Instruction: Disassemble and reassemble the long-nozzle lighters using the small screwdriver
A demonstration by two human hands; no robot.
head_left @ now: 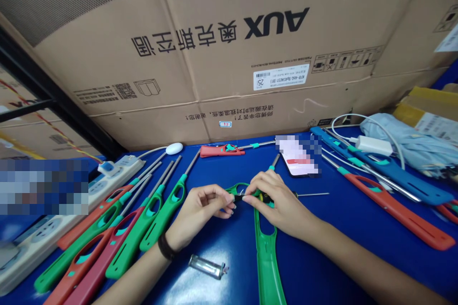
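Observation:
Between my two hands, over the blue table, is a small black part (238,198) with what looks like a thin wire at it. My left hand (200,207) pinches its left end between thumb and finger. The fingertips of my right hand (281,205) pinch the right end. Below my right hand lies a green lighter casing (267,259), its hollow inside facing up. A clear lighter fuel tank (205,267) rests on the table nearer to me. The shaft of a screwdriver (314,194) sticks out behind my right hand, which hides most of its handle.
Several long-necked lighters, one a red lighter (123,238), lie at left beside a white power strip (46,228). Right are an orange lighter (397,209), blue lighters (390,176) and a cloth (411,143). A phone (298,157) lies before a large cardboard box (200,71).

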